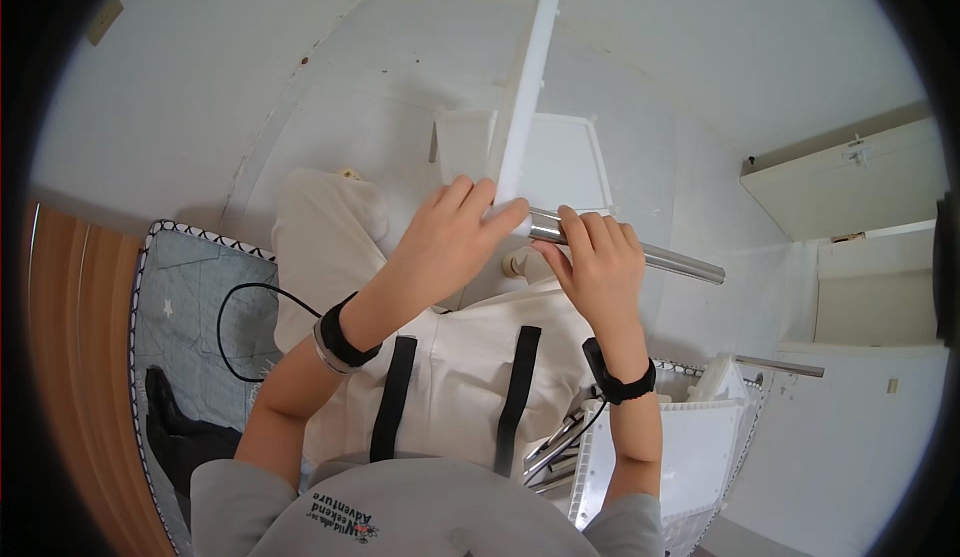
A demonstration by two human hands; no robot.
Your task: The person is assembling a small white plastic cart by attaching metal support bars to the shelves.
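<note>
In front of my lap, my left hand (pixel 447 235) is closed around the near end of a long white plastic bar (pixel 526 92). The bar points away from me and has a short crosspiece at its far end. My right hand (pixel 606 269) wraps a shiny metal tube (pixel 688 264), which sticks out to the right. The tube's left end meets the bar's near end between my two hands. My fingers partly cover this joint, so how deep the tube sits in it cannot be seen.
A white panel (pixel 570 152) lies on the floor beyond my knees. At my right are a white plastic rack (pixel 665 452), several loose metal tubes (pixel 552 455) and another tube (pixel 780 366). A grey cushioned mat (pixel 190 297) lies left. A black cable (pixel 220 327) loops from my left wrist.
</note>
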